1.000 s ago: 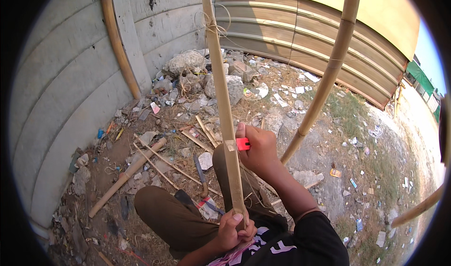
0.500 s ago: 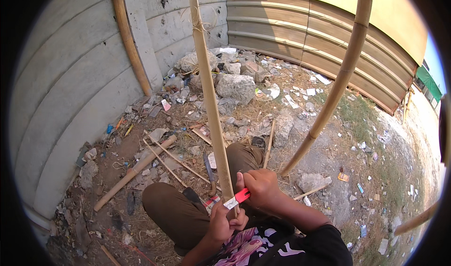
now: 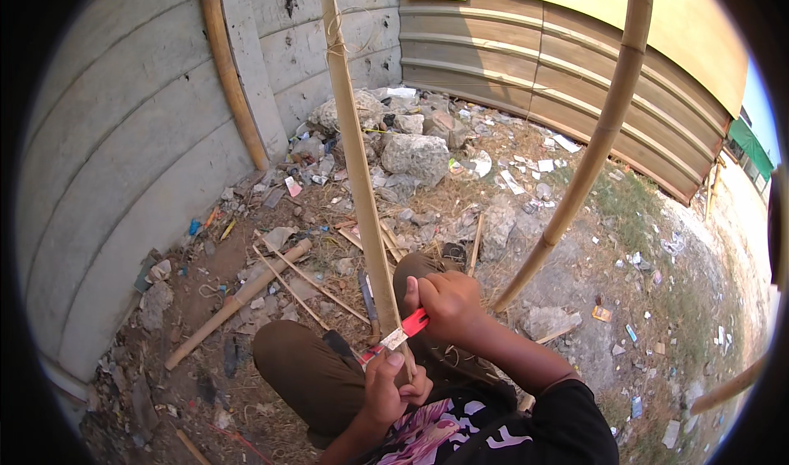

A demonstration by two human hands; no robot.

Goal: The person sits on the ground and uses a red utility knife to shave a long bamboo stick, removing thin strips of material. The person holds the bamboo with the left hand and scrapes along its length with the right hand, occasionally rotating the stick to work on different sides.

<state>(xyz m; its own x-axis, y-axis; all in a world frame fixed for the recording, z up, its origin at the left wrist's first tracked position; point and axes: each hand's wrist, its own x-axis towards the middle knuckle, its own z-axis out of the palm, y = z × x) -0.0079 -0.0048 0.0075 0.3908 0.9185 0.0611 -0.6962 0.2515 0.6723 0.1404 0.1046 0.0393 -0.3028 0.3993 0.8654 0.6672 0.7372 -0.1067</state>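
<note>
A long, pale split bamboo strip (image 3: 362,177) rises from my lap, leaning a little left toward its top. My left hand (image 3: 389,389) is closed round its lower end, thumb up by the blade. In my closed right hand (image 3: 449,305) is a knife (image 3: 417,322) with a red handle and a short, whitish-smeared blade. That blade lies across the strip, touching it just above my left thumb. Curly shavings (image 3: 335,31) cling to the strip higher up.
A thick bamboo pole (image 3: 575,190) slants up at right. On the littered ground lie a cut bamboo length (image 3: 238,302), thin strips (image 3: 312,284) and a dark-bladed tool (image 3: 367,296). Rocks (image 3: 417,158) are heaped near the concrete wall (image 3: 140,153). A metal-sheet fence (image 3: 485,50) stands behind.
My right hand and the knife have shifted slightly up and left along the strip. The strip's upper part leans a little further left. My left hand keeps its hold.
</note>
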